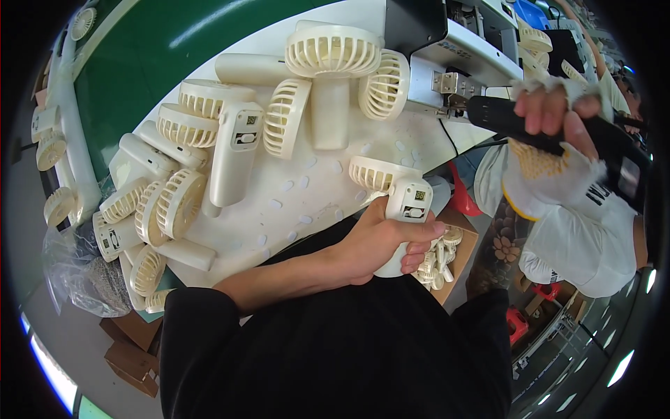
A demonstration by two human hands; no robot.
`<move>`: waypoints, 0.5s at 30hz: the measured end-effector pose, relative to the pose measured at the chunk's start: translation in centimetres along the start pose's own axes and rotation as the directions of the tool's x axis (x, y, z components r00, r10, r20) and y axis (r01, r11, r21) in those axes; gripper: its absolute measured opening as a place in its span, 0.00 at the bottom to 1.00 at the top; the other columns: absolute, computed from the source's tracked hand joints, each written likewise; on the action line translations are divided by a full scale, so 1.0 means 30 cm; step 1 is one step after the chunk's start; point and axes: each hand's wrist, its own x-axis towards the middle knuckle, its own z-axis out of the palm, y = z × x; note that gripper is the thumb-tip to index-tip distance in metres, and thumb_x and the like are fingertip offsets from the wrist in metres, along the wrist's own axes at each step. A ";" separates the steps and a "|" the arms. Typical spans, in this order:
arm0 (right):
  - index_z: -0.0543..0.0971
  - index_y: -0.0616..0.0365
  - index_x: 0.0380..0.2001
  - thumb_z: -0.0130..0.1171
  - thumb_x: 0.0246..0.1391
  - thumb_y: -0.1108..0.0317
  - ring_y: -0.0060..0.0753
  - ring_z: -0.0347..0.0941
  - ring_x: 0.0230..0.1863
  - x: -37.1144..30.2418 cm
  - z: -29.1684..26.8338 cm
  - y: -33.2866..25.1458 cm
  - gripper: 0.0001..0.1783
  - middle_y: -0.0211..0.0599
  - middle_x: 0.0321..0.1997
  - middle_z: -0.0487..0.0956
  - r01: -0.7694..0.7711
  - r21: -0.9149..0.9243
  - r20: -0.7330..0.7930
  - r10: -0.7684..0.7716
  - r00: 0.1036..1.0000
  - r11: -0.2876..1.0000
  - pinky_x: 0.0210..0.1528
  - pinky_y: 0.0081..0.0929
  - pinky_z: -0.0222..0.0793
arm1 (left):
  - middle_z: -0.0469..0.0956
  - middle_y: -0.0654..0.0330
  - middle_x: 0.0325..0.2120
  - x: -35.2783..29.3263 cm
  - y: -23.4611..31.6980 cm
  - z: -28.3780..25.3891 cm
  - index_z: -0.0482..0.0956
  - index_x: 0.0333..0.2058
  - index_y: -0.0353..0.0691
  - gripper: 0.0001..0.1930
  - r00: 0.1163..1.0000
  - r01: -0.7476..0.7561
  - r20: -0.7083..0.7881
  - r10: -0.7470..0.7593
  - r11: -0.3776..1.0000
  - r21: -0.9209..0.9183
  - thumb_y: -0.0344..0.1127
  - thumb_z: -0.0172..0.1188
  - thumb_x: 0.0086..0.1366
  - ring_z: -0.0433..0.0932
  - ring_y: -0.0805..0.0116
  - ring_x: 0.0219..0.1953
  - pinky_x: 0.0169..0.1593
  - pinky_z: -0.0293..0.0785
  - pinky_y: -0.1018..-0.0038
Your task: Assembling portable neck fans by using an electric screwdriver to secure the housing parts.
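Observation:
My left hand (380,244) is wrapped round the handle of a cream handheld fan (408,202), its thumb lying across the front below a small display and button. The fan's round caged head points left and away, over the table edge. Raised at the right, my right hand (555,119), in a white glove with bare fingertips, grips a long black device (614,150). Blur keeps me from telling what kind it is. Its narrow end points left, towards the silver machine. Nearest on the table stands another cream fan (237,150) with a similar display.
More cream fans (331,56) stand and lie across the white table (237,227), among several small oval pieces (305,182). A silver-black machine (460,56) stands at the back right. A carton (464,258) of fan parts sits below the edge. A person in white (586,244) is at right.

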 end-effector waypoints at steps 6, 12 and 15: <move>0.68 0.44 0.46 0.50 0.63 0.68 0.30 0.67 0.35 -0.011 0.067 -0.081 0.10 0.28 0.30 0.68 -0.175 0.052 0.027 0.174 0.984 0.983 0.49 0.39 0.60 | 0.66 0.65 0.16 -0.004 0.003 -0.013 0.70 0.30 0.38 0.09 1.000 -0.018 0.018 0.019 0.999 -0.033 0.30 0.62 0.64 0.65 0.75 0.16 0.20 0.62 0.75; 0.64 0.50 0.44 0.60 0.48 0.63 0.24 0.64 0.23 -0.128 0.304 -0.229 0.21 0.26 0.21 0.67 -0.040 0.006 -0.276 0.040 0.960 0.999 0.39 0.32 0.61 | 0.64 0.65 0.16 -0.007 0.009 -0.010 0.69 0.30 0.39 0.08 1.000 0.007 0.024 -0.007 1.000 -0.001 0.30 0.61 0.65 0.63 0.75 0.17 0.22 0.61 0.75; 0.63 0.50 0.44 0.61 0.47 0.64 0.25 0.65 0.22 -0.139 0.334 -0.277 0.23 0.26 0.21 0.68 -0.112 -0.085 -0.197 0.093 0.976 0.990 0.38 0.32 0.64 | 0.64 0.65 0.16 -0.008 0.008 -0.008 0.69 0.30 0.39 0.09 1.000 0.006 0.017 -0.006 1.000 0.009 0.29 0.61 0.65 0.63 0.75 0.17 0.22 0.61 0.75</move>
